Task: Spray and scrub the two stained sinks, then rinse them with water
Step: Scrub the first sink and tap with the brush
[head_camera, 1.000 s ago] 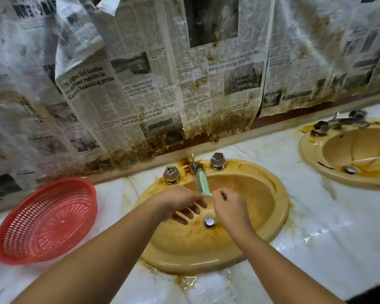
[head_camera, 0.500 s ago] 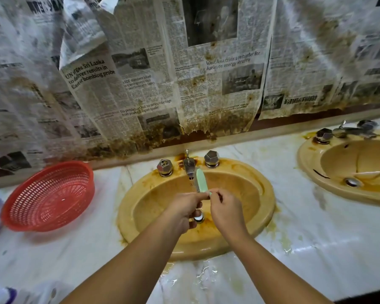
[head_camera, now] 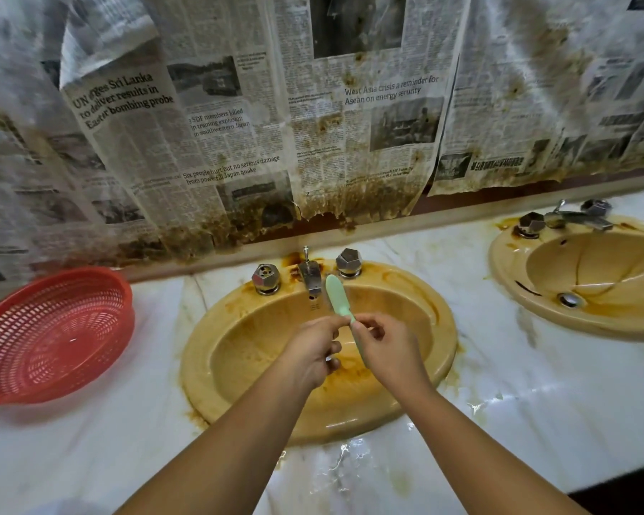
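Observation:
A yellow sink (head_camera: 238, 351) streaked with brown stains sits in front of me in the marble counter. Above its bowl both hands meet on a pale green brush (head_camera: 336, 297) whose head points up toward the tap (head_camera: 310, 276). My right hand (head_camera: 383, 351) grips the brush's handle. My left hand (head_camera: 313, 351) pinches the handle just below the head with fingertips and thumb. A second stained yellow sink (head_camera: 610, 288) lies at the right, with its own tap (head_camera: 569, 216) and a drain at the bottom.
A red plastic basket (head_camera: 49, 336) stands on the counter to the left of the near sink. Stained newspaper (head_camera: 238, 143) hangs over the wall behind both sinks. Water lies on the white marble counter (head_camera: 506, 373) by the near sink's front rim.
My left hand rose from the bowl and took hold of the brush handle beside my right hand. The view drew back and up slightly.

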Demonstrator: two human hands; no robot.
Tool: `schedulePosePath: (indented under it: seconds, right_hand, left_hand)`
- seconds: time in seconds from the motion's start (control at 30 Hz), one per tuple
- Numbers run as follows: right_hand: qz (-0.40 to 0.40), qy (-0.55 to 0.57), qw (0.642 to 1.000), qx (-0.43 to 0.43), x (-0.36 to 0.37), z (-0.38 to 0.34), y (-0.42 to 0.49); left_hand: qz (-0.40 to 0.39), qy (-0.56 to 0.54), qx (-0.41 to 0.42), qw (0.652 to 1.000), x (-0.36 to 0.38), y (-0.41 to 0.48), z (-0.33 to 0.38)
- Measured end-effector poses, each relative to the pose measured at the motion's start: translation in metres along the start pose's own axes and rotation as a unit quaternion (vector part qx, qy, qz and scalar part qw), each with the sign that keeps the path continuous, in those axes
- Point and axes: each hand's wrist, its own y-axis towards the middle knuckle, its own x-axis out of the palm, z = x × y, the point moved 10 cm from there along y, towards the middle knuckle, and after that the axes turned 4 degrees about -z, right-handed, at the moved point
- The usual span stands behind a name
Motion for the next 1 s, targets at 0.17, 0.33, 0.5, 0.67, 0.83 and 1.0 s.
schedulePosePath:
  seconds: [0.17,0.33,0.5,0.67,0.83,1.0]
  right_hand:
    - [-0.044,-0.001,0.998,-0.036,0.004,-0.005,0.016]
    - [-0.082,-0.068,0.988,-0.114,0.000,-0.020,0.047]
    - [-0.104,-0.136,0.971,-0.167,-0.023,-0.019,0.109]
    - [-0.184,-0.194,0.944,-0.193,-0.022,0.011,0.185]
    - [-0.280,-0.292,0.887,-0.220,-0.006,0.050,0.247]
    - [-0.351,-0.358,0.826,-0.259,0.025,0.084,0.297]
  left_hand:
    - [-0.005,0.110,0.063,0.992,-0.003,0.006,0.024]
    - [0.008,0.170,0.107,0.980,-0.004,0.011,0.051]
    - [0.063,0.146,0.121,0.980,-0.009,0.026,0.066]
    - [0.115,0.125,0.125,0.978,-0.005,0.043,0.074]
    - [0.215,0.180,0.126,0.952,-0.013,0.042,0.085]
    - [0.270,0.216,0.153,0.926,-0.026,0.045,0.097]
